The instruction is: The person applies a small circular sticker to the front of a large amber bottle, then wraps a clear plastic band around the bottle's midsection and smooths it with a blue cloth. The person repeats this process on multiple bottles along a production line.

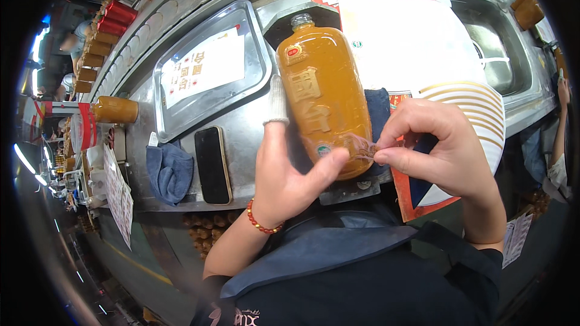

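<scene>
A large amber-brown flask-shaped bottle (329,96) with raised characters and a clear glass neck lies in front of me, its neck pointing away. My left hand (293,169) steadies it: the thumb presses on the front near the base, while the fingers run along the left side. White knit covering shows on a finger of this hand, and a red bead bracelet circles the wrist. At the lower right of the bottle, my right hand (423,145) pinches a thin clear film (361,146) between thumb and forefinger. The film reaches onto the bottle's surface.
A metal tray (261,63) holding a printed sheet, a phone (212,163) and a blue cloth (169,172) are on the left. White sheets (405,42), gold-striped pieces (477,108) and a sink (513,54) stand right. More brown bottles (115,109) line the back left.
</scene>
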### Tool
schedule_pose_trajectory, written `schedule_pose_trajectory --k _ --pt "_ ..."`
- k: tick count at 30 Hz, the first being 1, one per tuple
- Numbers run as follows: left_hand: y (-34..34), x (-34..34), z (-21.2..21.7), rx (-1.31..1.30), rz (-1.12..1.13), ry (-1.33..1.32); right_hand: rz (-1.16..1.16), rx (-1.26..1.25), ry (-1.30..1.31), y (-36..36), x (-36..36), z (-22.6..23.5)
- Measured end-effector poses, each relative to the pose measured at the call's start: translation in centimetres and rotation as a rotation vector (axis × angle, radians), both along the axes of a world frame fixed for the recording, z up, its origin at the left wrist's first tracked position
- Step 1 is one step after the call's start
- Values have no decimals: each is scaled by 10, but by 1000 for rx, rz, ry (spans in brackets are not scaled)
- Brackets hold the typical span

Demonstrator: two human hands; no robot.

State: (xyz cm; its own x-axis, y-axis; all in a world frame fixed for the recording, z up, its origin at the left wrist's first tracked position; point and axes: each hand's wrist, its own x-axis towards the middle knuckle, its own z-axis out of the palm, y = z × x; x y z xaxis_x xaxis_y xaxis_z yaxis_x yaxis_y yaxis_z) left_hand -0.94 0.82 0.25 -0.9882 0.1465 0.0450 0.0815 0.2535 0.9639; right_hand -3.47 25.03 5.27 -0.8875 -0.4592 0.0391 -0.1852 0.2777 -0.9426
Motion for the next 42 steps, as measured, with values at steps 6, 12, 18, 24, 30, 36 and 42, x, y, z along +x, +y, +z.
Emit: schedule_pose_trajectory --k 6,12,18,24,30,36,42 --pt "8 -1 -4 -21 107 31 -26 -36 -5 1 2 7" --pt "20 -1 -3 225 61 106 -42 -34 -16 6 1 -1" --pt "16 -3 -8 102 -28 133 -74 -98 -211 7 -6 -16" --pt "23 -3 -4 167 -3 98 -69 -168 -283 7 -10 -31" --pt "25 -2 -2 202 -8 70 -60 -183 -367 6 -15 -41" --pt "20 -2 0 168 -73 49 -57 -222 -477 5 -19 -49" --pt "12 -5 3 -29 -171 110 -48 -295 -571 8 -22 -64"
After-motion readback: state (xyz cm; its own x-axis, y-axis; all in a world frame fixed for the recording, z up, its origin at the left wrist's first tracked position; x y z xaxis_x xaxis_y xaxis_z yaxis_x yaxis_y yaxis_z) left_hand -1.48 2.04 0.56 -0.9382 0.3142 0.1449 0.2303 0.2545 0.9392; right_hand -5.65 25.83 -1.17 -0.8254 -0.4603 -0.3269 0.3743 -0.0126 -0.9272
